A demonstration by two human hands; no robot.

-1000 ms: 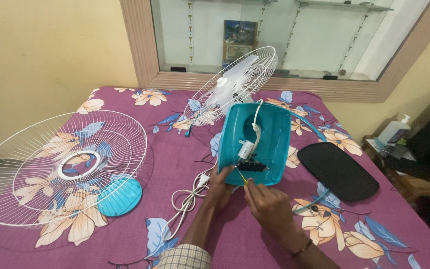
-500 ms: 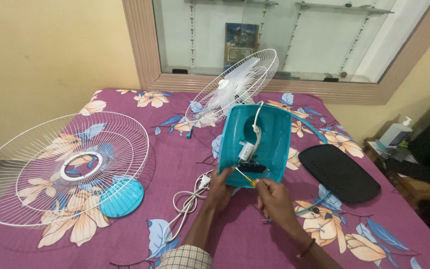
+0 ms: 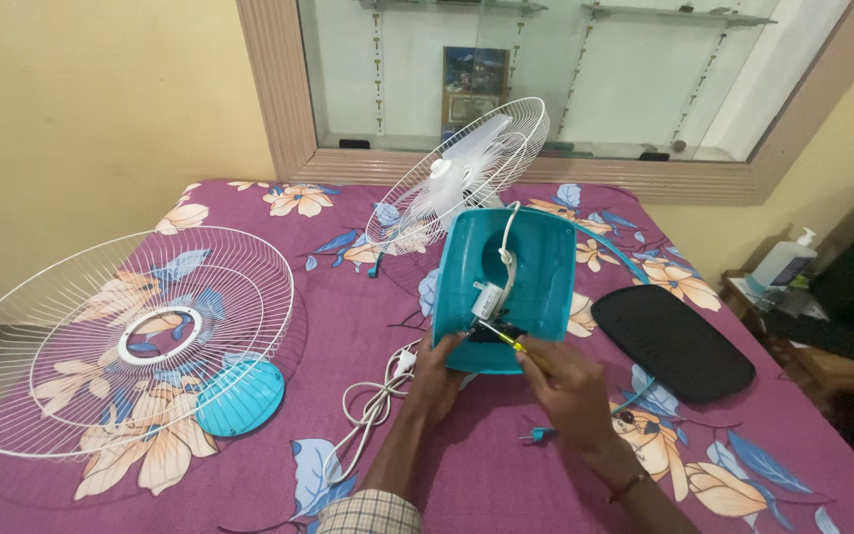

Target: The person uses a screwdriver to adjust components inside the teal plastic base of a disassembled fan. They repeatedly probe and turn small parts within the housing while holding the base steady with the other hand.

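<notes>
A teal fan base (image 3: 536, 267) stands tilted on the bed with its open underside toward me, showing white wiring and a small white part inside. My left hand (image 3: 437, 381) grips its lower left edge. My right hand (image 3: 567, 391) holds a yellow-handled screwdriver (image 3: 498, 337) whose tip points into the base's lower opening. The fan head with white blades and rear grille (image 3: 462, 178) lies behind the base.
A loose white front grille (image 3: 121, 336) with a teal round cap (image 3: 239, 398) lies at left on the purple floral bedsheet (image 3: 348, 297). A coiled white power cord (image 3: 373, 410), a black oval plate (image 3: 672, 342), a small teal screw piece (image 3: 538, 434), and a pump bottle (image 3: 783, 262) at right.
My right hand has shifted slightly up toward the base, bringing the screwdriver tip into its lower opening. The view has tilted a little; the left hand stays on the base's edge.
</notes>
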